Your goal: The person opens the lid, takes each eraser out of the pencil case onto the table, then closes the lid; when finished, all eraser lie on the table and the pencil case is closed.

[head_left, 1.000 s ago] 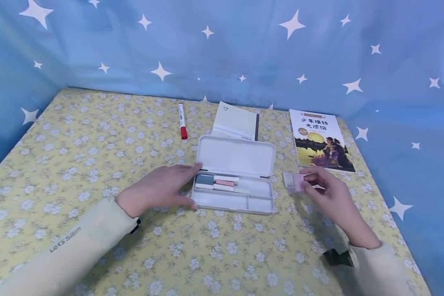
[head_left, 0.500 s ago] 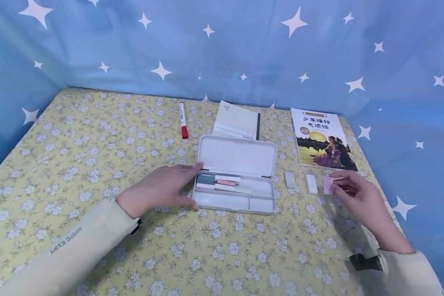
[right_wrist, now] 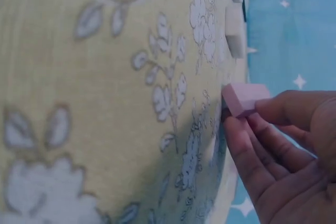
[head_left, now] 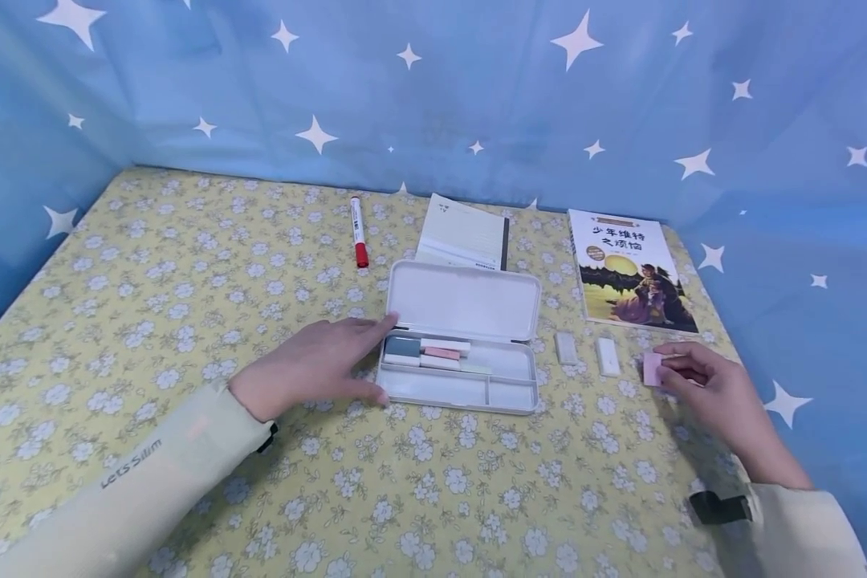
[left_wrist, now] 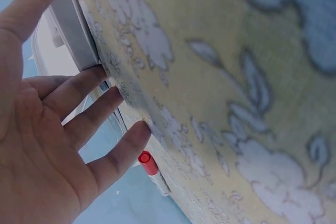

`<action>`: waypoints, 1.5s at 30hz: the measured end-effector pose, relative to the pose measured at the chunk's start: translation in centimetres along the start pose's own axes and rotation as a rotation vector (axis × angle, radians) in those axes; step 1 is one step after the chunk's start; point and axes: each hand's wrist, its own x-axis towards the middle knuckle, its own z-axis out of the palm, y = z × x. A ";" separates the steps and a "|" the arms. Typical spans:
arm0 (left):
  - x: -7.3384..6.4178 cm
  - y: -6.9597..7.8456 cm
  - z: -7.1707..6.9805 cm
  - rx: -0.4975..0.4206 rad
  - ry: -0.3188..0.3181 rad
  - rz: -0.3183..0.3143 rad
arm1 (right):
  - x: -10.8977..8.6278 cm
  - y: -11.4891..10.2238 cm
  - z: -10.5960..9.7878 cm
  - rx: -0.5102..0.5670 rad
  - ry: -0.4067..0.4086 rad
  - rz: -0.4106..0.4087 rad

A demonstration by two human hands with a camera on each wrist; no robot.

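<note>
An open white pencil case lies on the table, lid raised. My left hand rests against its left side, thumb at the front corner and a fingertip by the hinge. In the left wrist view the fingers are spread and touch the case edge and cloth. Between thumb and fingers, my right hand pinches a small pink eraser at the tablecloth. The right wrist view shows the pink eraser as a block. Left of it lie a white eraser and a greyish-white eraser.
Inside the case's rear compartment are several erasers, one teal and white, one with a pink band. Behind stand a notebook, a red-capped marker and a book. A starry blue curtain borders the table.
The right hand has moved right with the pink eraser and come slightly nearer, leaving the white eraser beside the greyish-white one. The left hand has stayed at the case.
</note>
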 end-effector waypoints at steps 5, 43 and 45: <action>0.0 0.0 -0.1 0.001 0.003 -0.004 | 0.2 0.2 -0.2 -0.061 0.004 0.004; 0.0 0.1 -0.1 0.010 0.005 0.006 | 0.9 -1.0 0.1 -0.250 -0.018 0.063; 0.1 0.1 -0.1 0.004 0.005 0.006 | 1.2 -1.6 0.1 -0.265 0.015 0.061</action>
